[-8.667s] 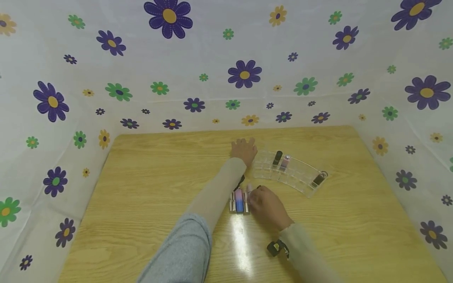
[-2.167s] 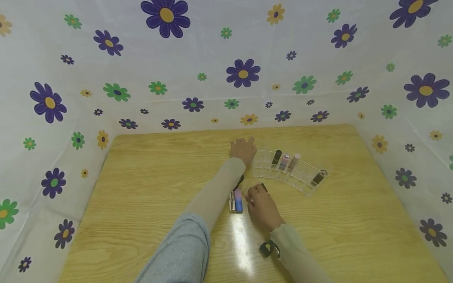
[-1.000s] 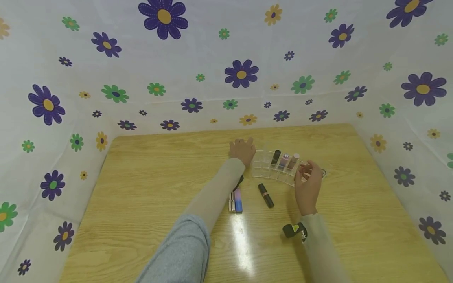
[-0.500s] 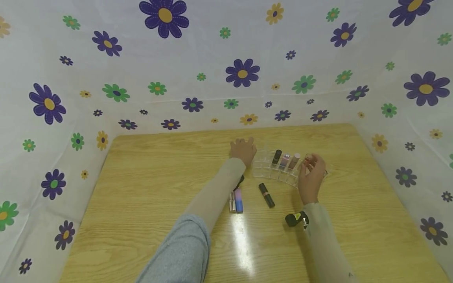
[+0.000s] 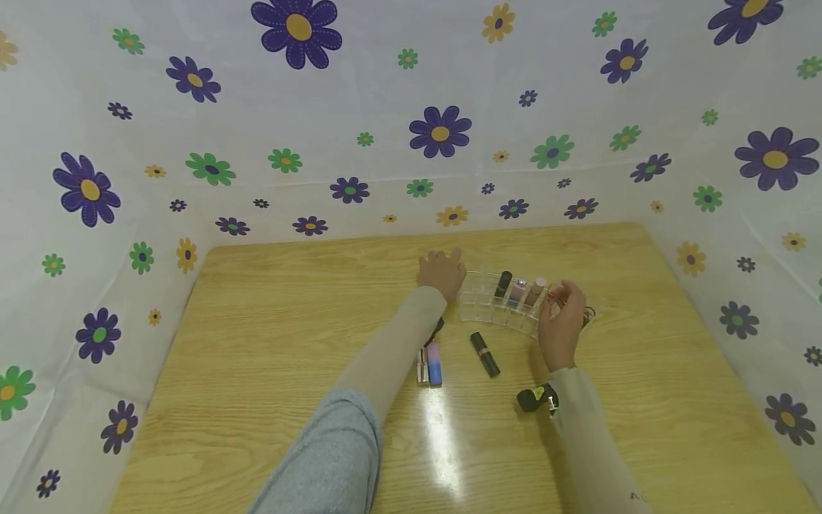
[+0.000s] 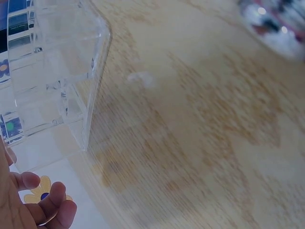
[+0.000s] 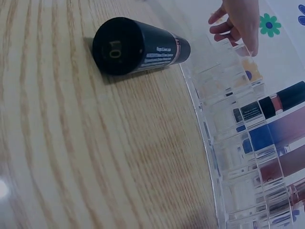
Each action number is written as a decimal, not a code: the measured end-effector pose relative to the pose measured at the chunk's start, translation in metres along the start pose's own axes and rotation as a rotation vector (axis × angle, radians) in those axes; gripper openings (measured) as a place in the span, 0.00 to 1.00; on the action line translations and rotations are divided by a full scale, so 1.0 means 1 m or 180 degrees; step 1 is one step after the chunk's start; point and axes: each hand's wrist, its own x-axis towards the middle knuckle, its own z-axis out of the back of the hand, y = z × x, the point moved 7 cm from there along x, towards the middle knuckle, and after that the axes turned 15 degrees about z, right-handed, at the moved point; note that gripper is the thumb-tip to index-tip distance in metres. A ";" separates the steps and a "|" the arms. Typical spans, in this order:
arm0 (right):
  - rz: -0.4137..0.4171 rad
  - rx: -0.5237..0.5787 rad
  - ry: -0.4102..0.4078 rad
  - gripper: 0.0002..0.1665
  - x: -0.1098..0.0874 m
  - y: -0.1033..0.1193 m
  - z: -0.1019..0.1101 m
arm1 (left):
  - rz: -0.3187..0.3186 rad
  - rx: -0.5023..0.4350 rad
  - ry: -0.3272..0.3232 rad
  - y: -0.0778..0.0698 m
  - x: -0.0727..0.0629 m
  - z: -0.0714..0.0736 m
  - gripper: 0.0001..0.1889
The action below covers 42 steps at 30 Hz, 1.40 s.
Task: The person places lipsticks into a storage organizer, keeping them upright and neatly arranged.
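My left hand (image 5: 442, 275) rests at the left end of a clear acrylic lipstick organizer (image 5: 477, 312), its fingers (image 6: 50, 205) loosely bent. A black lipstick (image 5: 504, 284), a pink-and-blue lipstick (image 5: 518, 290) and a dull pink lipstick (image 5: 535, 292) stand side by side in its slots. Just right of them, my right hand (image 5: 560, 325) pinches a shiny rose lipstick (image 7: 296, 194) at the organizer; the fingers hide most of it in the head view. Nearer me lie a black lipstick (image 5: 484, 354), a pink-to-blue lipstick (image 5: 434, 363) and a silvery lipstick (image 5: 422, 368).
A dark item with a ring (image 5: 589, 315) sits at the organizer's right end, partly behind my right hand. The wooden table (image 5: 257, 343) is bounded by a flower-patterned white cloth (image 5: 372, 157). A black wrist camera (image 5: 538, 397) sticks out from my right wrist.
The dull pink lipstick has gone from the table into the organizer. My right hand has carried another lipstick from the table up to the slot beside it. My left hand stays put.
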 end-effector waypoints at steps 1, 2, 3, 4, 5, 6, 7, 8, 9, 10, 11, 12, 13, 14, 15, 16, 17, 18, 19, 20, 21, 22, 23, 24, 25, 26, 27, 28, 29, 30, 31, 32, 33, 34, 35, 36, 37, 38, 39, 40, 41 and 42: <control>0.0017 -0.0002 -0.0005 0.23 0.000 0.000 0.000 | 0.0013 -0.0022 -0.0013 0.000 0.000 0.000 0.16; 0.0037 -0.0004 -0.0009 0.22 0.000 0.001 0.000 | 0.0022 -0.0039 -0.0021 0.001 0.001 0.000 0.16; 0.0059 -0.0023 -0.0016 0.22 0.000 0.001 0.000 | 0.0034 -0.0060 -0.0029 0.001 0.001 0.000 0.17; 0.0076 -0.0043 -0.0014 0.22 0.000 0.002 0.001 | 0.0040 -0.0066 -0.0034 0.001 0.001 0.000 0.17; 0.0101 -0.0058 -0.0015 0.22 0.000 0.002 0.001 | 0.0050 -0.0079 -0.0027 0.001 0.001 0.000 0.17; 0.0150 -0.0086 -0.0022 0.22 0.000 0.003 0.001 | 0.0050 -0.0073 -0.0030 0.001 0.001 0.000 0.18; 0.0209 -0.0124 -0.0023 0.21 0.001 0.004 0.001 | 0.0041 -0.0044 -0.0024 0.001 0.001 -0.001 0.18; 0.0269 -0.0164 -0.0020 0.21 0.001 0.005 0.001 | 0.0033 -0.0023 -0.0016 0.001 0.001 0.000 0.19; 0.0329 -0.0221 -0.0012 0.21 0.001 0.006 0.001 | 0.0029 -0.0003 -0.0016 0.001 0.001 0.000 0.19; 0.0381 -0.0262 -0.0001 0.20 0.001 0.007 0.001 | 0.0025 0.0004 -0.0015 0.001 0.000 -0.001 0.19; 0.0429 -0.0308 0.0011 0.20 0.001 0.008 0.001 | 0.0024 -0.0005 -0.0018 0.001 0.000 -0.001 0.19; 0.0466 -0.0347 0.0030 0.20 0.001 0.008 0.001 | 0.0025 -0.0019 -0.0028 0.001 0.000 -0.001 0.19; 0.0479 -0.0381 0.0057 0.20 0.001 0.009 0.001 | 0.0024 -0.0029 -0.0033 0.001 0.000 -0.001 0.19; 0.0485 -0.0404 0.0076 0.20 0.000 0.010 0.002 | 0.0032 -0.0068 -0.0044 0.001 0.000 -0.001 0.19; 0.0487 -0.0435 0.0091 0.20 0.000 0.010 0.002 | 0.0029 -0.0087 -0.0057 0.001 0.000 -0.001 0.19; 0.0484 -0.0452 0.0105 0.20 0.000 0.011 0.002 | 0.0028 -0.0106 -0.0064 0.001 0.000 -0.001 0.19; 0.0492 -0.0484 0.0121 0.20 -0.001 0.012 0.002 | 0.0026 -0.0115 -0.0073 0.001 0.000 -0.001 0.19; 0.0506 -0.0511 0.0129 0.20 -0.001 0.014 0.003 | 0.0019 -0.0104 -0.0073 0.000 0.000 -0.001 0.19; 0.0541 -0.0551 0.0145 0.19 -0.003 0.017 0.003 | 0.0014 -0.0096 -0.0071 0.000 0.000 -0.001 0.19; 0.0592 -0.0571 0.0162 0.19 -0.004 0.021 0.004 | 0.0011 -0.0094 -0.0063 0.000 0.000 -0.001 0.19; 0.0657 -0.0585 0.0189 0.20 -0.007 0.024 0.003 | 0.0008 -0.0087 -0.0049 0.000 0.001 -0.002 0.19; 0.0741 -0.0586 0.0209 0.19 -0.009 0.029 0.003 | 0.0006 -0.0077 -0.0033 0.000 0.001 -0.002 0.19; 0.0826 -0.0584 0.0240 0.20 -0.012 0.034 0.002 | -0.0007 -0.0046 -0.0017 0.000 0.001 -0.003 0.19; 0.0917 -0.0565 0.0278 0.20 -0.016 0.039 0.000 | -0.0019 -0.0013 -0.0001 0.000 0.001 -0.003 0.19; 0.1009 -0.0549 0.0337 0.21 -0.020 0.044 -0.003 | -0.0025 0.0001 0.0006 0.000 0.002 -0.003 0.19; 0.1082 -0.0534 0.0412 0.21 -0.025 0.049 -0.007 | -0.0029 -0.0004 0.0016 0.000 0.002 -0.003 0.19; 0.1137 -0.0496 0.0512 0.20 -0.029 0.054 -0.013 | -0.0033 0.0001 0.0014 0.001 0.003 -0.003 0.19; 0.1180 -0.0480 0.0637 0.19 -0.033 0.060 -0.018 | -0.0039 0.0019 0.0002 0.001 0.003 -0.003 0.19; 0.1202 -0.0459 0.0812 0.18 -0.038 0.065 -0.026 | -0.0038 0.0011 -0.0013 0.001 0.004 -0.002 0.19; 0.1196 -0.0390 0.1019 0.17 -0.044 0.071 -0.034 | -0.0024 -0.0031 -0.0029 0.001 0.004 0.000 0.19; 0.1187 -0.0348 0.1260 0.16 -0.050 0.076 -0.042 | -0.0014 -0.0064 -0.0043 0.001 0.004 0.001 0.19; 0.1177 -0.0274 0.1501 0.15 -0.056 0.082 -0.051 | -0.0010 -0.0075 -0.0050 0.001 0.004 0.002 0.19; 0.1157 -0.0174 0.1740 0.14 -0.063 0.088 -0.059 | -0.0009 -0.0070 -0.0052 0.001 0.003 0.002 0.19; 0.1136 -0.0105 0.1974 0.14 -0.069 0.093 -0.067 | -0.0010 -0.0061 -0.0046 0.001 0.003 0.003 0.19; 0.1112 -0.0010 0.2173 0.14 -0.076 0.098 -0.073 | -0.0015 -0.0059 -0.0033 0.001 0.002 0.003 0.19; 0.1103 0.0073 0.2340 0.15 -0.081 0.102 -0.078 | -0.0026 -0.0043 -0.0017 0.000 0.001 0.003 0.20; 0.1124 0.0122 0.2474 0.15 -0.086 0.106 -0.084 | -0.0034 -0.0029 -0.0001 0.001 0.001 0.003 0.20; 0.1151 0.0166 0.2564 0.14 -0.089 0.109 -0.088 | -0.0044 -0.0024 0.0012 0.001 0.001 0.004 0.20; 0.1164 0.0190 0.2647 0.14 -0.092 0.112 -0.091 | -0.0049 -0.0028 0.0020 0.001 0.001 0.004 0.20; 0.1195 0.0192 0.2703 0.14 -0.094 0.114 -0.094 | -0.0054 -0.0031 0.0020 0.001 0.000 0.004 0.20; 0.1222 0.0203 0.2739 0.14 -0.096 0.115 -0.097 | -0.0056 -0.0044 0.0017 0.001 0.000 0.005 0.20; 0.1247 0.0196 0.2768 0.14 -0.097 0.116 -0.099 | -0.0056 -0.0058 0.0010 0.001 0.000 0.005 0.20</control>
